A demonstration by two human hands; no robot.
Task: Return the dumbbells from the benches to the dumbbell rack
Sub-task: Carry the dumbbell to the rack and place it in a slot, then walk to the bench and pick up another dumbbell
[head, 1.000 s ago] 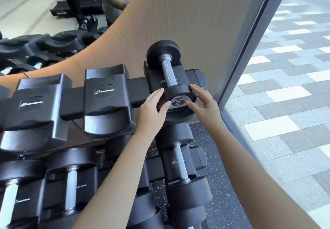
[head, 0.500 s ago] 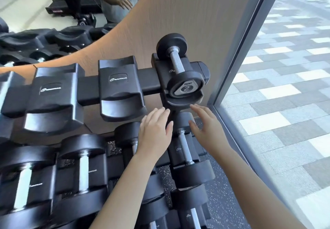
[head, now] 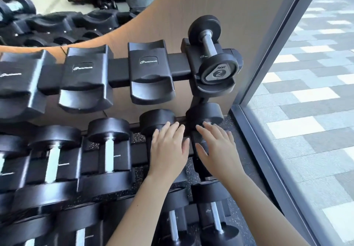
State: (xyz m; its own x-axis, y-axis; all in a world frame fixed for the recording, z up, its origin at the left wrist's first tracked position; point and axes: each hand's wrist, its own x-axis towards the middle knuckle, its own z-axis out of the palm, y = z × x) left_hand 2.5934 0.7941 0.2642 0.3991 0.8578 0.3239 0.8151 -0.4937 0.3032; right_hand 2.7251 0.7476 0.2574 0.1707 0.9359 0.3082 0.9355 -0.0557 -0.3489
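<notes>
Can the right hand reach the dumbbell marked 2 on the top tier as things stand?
Probably yes. The right hand is open and empty, just below the dumbbell, which sits exposed in its cradle, nothing between them.

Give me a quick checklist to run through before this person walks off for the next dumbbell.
1. Dumbbell marked 2 seated in the rightmost top cradle: ok.
2. Left hand holds nothing: ok.
3. Right hand holds nothing: ok.
4. Neighbouring cradle free for another one: ok.
5. More weights waiting elsewhere: cannot tell, none in view off the rack.
</notes>
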